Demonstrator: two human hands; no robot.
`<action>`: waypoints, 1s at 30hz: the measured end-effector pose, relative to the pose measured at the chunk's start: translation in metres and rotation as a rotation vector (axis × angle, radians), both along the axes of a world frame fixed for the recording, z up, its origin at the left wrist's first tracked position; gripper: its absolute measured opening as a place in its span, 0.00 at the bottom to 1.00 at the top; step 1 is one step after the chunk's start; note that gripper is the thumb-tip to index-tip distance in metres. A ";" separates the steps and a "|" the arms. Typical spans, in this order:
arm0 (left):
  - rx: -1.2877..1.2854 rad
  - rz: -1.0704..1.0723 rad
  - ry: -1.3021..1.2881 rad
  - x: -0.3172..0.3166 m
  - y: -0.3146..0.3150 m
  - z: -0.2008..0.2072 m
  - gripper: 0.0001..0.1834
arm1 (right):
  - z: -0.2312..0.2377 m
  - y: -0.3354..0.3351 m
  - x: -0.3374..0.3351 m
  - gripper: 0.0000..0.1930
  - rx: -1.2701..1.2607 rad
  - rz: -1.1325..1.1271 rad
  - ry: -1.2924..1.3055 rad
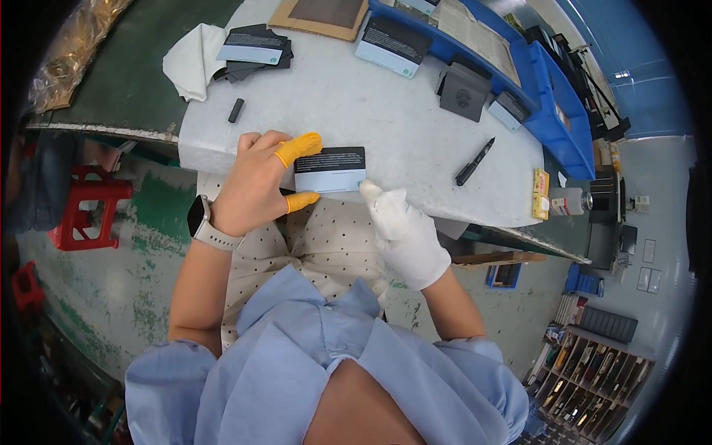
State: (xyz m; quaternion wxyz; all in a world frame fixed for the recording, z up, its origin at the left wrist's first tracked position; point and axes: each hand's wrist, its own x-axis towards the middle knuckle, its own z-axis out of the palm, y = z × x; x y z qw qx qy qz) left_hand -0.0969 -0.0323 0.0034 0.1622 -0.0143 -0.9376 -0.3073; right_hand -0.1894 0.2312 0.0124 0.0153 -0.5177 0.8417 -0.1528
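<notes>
Head view shows your left hand (256, 182) pinching a card (330, 170) by its left end, the two orange-capped fingers (298, 148) closed on it from above and below. Your right hand (404, 226), in a white glove, has its fingertips bunched together and touching the card's lower right corner. The card, dark on top with a pale blue band below, lies flat at the near edge of the table (386, 111), right in front of you.

You look to be at the stage of steadying or wiping this one card (a judgement, not something plainly seen). The next move calls for a firm left pinch while the gloved tips work along the card without sliding it off the table edge.

Counting outward from the card: one marker (475, 161) to its right, one small black piece (236, 110) to its upper left, one white cloth (193, 61) beyond that, beside a loose pile of cards (252, 50) whose count you cannot tell. One blue tray (549, 81) sits along the far side.
</notes>
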 end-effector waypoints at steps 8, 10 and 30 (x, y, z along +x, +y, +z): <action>0.014 -0.015 -0.011 0.000 -0.004 -0.003 0.36 | 0.018 0.001 -0.001 0.27 0.079 -0.003 -0.166; 0.027 -0.019 0.002 0.000 -0.004 -0.004 0.36 | 0.005 -0.004 -0.002 0.27 0.083 -0.010 -0.110; 0.067 -0.034 0.022 0.003 -0.002 -0.005 0.37 | 0.010 0.001 -0.004 0.22 -0.326 -0.144 -0.333</action>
